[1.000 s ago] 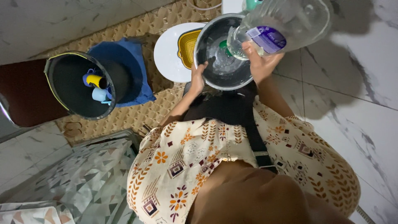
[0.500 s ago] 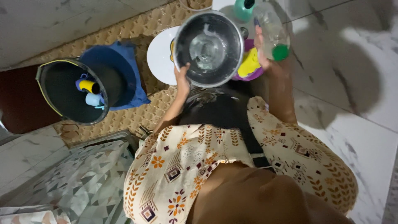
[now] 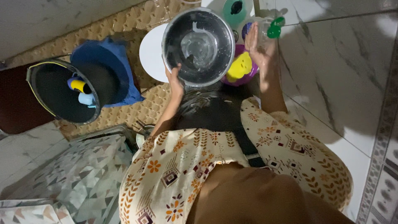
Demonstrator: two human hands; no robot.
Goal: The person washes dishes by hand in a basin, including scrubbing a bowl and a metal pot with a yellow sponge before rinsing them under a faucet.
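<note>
Steel pot (image 3: pixel 198 45), round and deep with a little water pooled at its bottom, is held up over the floor, its mouth facing the camera. The left hand (image 3: pixel 175 81) grips its near rim, fingers curled over the edge and closed on the metal. The right hand (image 3: pixel 259 49), just right of the pot, is wrapped around a clear plastic bottle (image 3: pixel 262 35) with a green cap (image 3: pixel 274 29); the fingers are spread along the bottle's side, holding it (how firmly cannot be told).

Just right of the pot and below the bottle, partly hidden behind the rim, lies a purple dish (image 3: pixel 238 79) with a yellow sponge (image 3: pixel 240 67) in it. Above and right of the pot stands a teal round container (image 3: pixel 236 10). Behind the pot's left edge a white round plate (image 3: pixel 151 52) rests on a woven mat (image 3: pixel 112 25).

Well left of the pot sits a black bucket (image 3: pixel 54 89) with a yellow-and-blue item inside, touching a blue basin (image 3: pixel 107 66) that lies between bucket and plate. To the right of the pot stretches white marble tile floor (image 3: pixel 340 74). Below the pot, the person's patterned cream garment (image 3: pixel 232 166) fills the view.
</note>
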